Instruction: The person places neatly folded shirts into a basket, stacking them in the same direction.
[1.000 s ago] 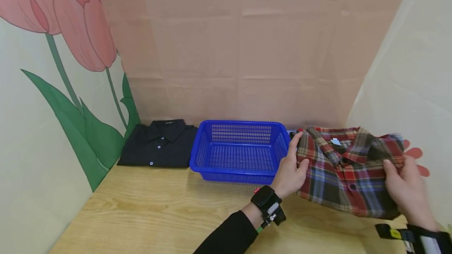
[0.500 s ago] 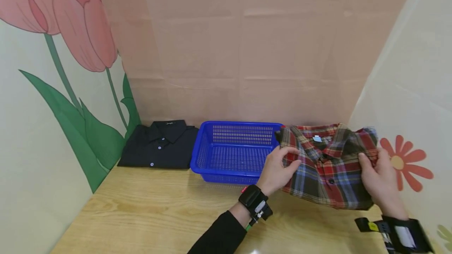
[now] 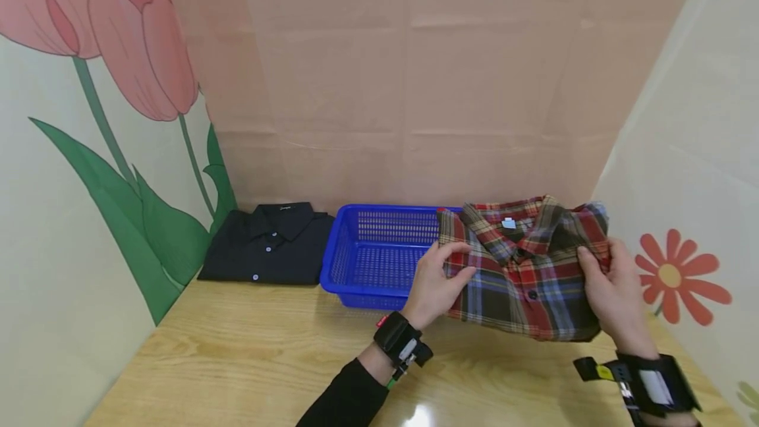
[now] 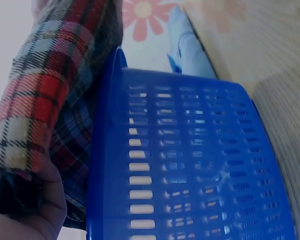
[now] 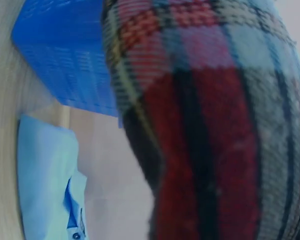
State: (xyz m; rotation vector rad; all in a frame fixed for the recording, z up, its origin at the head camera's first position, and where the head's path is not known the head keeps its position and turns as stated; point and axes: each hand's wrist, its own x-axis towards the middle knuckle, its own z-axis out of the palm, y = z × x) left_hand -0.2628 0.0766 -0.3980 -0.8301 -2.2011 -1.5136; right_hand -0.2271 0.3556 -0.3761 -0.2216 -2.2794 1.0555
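Both hands hold a folded red, brown and blue plaid shirt [image 3: 528,269] by its sides, collar at the far end. The left hand [image 3: 435,285] grips its left edge, thumb on top. On the opposite edge the right hand [image 3: 617,298] pinches the cloth between thumb and fingers. The shirt overlaps the right part of a blue plastic basket [image 3: 370,296] in the head view. From the left wrist, the plaid cloth [image 4: 35,95] shows beside and above the basket rim [image 4: 102,150]. Inside the basket, the visible part of the floor is bare.
A folded black shirt [image 3: 267,252] lies left of the basket on the wooden table [image 3: 237,348]. A folded light blue shirt [image 5: 45,175] lies on the table to the basket's right, hidden behind the plaid shirt in the head view. Walls stand behind and at both sides.
Both hands have carried the plaid shirt left and slightly upward in the head view, from beside the basket to overlapping its right part. The basket and black shirt have stayed put.
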